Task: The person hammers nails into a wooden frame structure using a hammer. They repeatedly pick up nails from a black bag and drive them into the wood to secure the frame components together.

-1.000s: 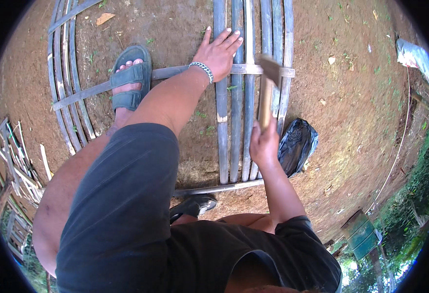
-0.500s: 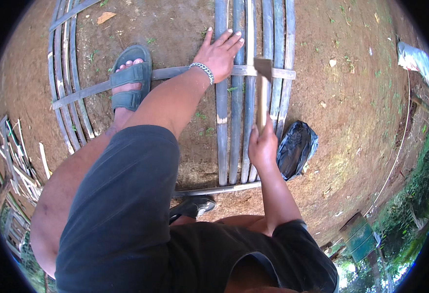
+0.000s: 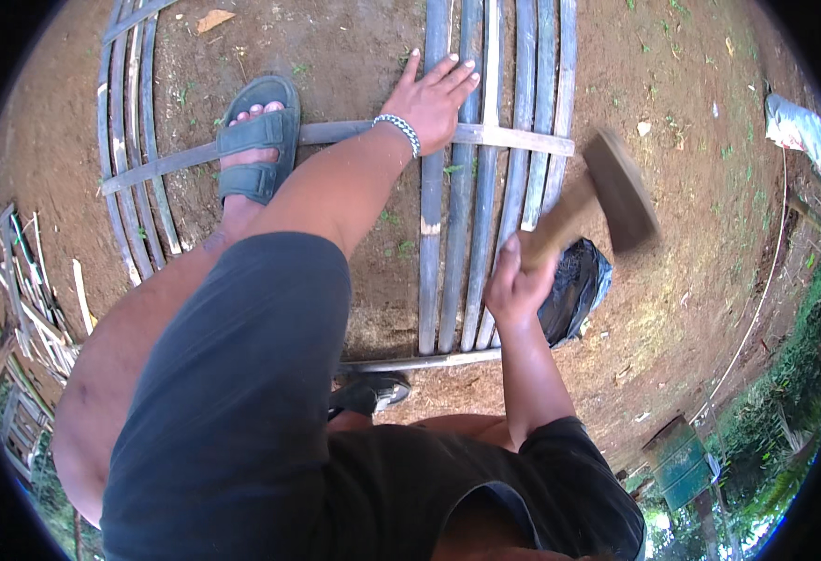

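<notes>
My left hand [image 3: 426, 107] rests with its fingers spread on the long dark slats [image 3: 432, 196], beside the crosspiece [image 3: 513, 139] that runs over them. A chain bracelet [image 3: 399, 128] circles that wrist. In my right hand [image 3: 520, 288] is a hammer [image 3: 624, 198], gripped by its light wooden handle. Its heavy brownish head, slightly blurred, is lifted to the right of the slats, clear of the crosspiece's end. Both hands are at the right-hand group of slats, which lies on the ground.
My left sandalled foot [image 3: 259, 140] is on the crosspiece. Another slat group [image 3: 130, 159] lies left. A black plastic bag [image 3: 574, 292] sits beside my right hand. Sticks [image 3: 41, 309] are piled far left, and a pale sack [image 3: 801, 136] lies far right.
The hammer has swung up and to the right, away from the crosspiece, its head tilting over. My left hand stays on the slats.
</notes>
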A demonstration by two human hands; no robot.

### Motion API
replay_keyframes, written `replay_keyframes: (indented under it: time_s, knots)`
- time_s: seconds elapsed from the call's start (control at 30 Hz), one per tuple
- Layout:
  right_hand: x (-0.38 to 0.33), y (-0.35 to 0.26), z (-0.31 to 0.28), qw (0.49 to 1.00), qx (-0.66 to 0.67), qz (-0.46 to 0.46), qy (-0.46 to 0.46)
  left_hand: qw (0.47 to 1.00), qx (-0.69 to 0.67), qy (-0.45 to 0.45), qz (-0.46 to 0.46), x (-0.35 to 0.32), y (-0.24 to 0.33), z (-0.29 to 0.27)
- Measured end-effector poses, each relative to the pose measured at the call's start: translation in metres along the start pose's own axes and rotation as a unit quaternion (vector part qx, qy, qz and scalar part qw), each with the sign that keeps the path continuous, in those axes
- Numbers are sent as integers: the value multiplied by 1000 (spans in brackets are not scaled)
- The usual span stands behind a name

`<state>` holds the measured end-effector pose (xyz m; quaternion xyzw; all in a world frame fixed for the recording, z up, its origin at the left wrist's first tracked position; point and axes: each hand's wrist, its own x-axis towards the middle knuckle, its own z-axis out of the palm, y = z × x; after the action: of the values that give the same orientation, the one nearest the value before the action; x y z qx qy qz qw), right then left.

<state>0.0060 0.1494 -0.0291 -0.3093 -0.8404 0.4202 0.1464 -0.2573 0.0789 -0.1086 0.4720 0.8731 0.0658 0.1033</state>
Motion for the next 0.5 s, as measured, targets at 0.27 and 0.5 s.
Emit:
replay_keyframes:
  time_s: [0.27, 0.5]
  knots:
    - [-5, 7, 9, 972, -162, 139, -100, 1000, 15, 10, -3, 8, -4, 4]
    - [-10, 16, 21, 996, -62, -24, -62, 1000, -12, 6, -2, 0, 4, 6]
